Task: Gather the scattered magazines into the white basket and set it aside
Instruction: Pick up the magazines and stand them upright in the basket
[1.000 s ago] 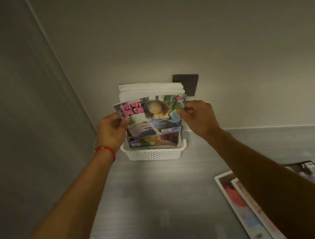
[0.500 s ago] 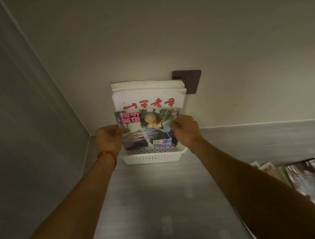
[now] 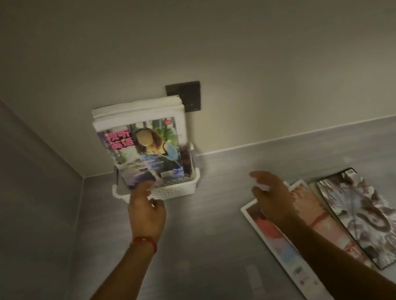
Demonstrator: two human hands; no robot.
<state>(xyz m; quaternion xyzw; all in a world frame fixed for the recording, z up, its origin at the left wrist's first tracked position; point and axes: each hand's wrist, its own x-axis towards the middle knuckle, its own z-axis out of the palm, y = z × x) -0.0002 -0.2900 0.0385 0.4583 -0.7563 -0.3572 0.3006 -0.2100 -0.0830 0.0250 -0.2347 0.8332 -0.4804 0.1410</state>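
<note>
My right hand [image 3: 274, 196] and forearm cover the middle of the two magazines [image 3: 274, 239] lying under them, so I can't read either cover. My left hand [image 3: 145, 211] hides part of the white basket's [image 3: 182, 187] near rim and the bottom corner of the front magazine [image 3: 145, 153] just beyond my fingertips. The magazines stacked behind that one show only their white top edges, and both hands are motion-blurred.

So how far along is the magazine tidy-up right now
Done: several magazines stand upright in the white basket, the colourful-cover magazine at the front. In hand: nothing; the left hand is at the basket's front rim, the right hand open above the loose magazines. Left: three overlapping magazines on the countertop, then setting the basket aside.
</note>
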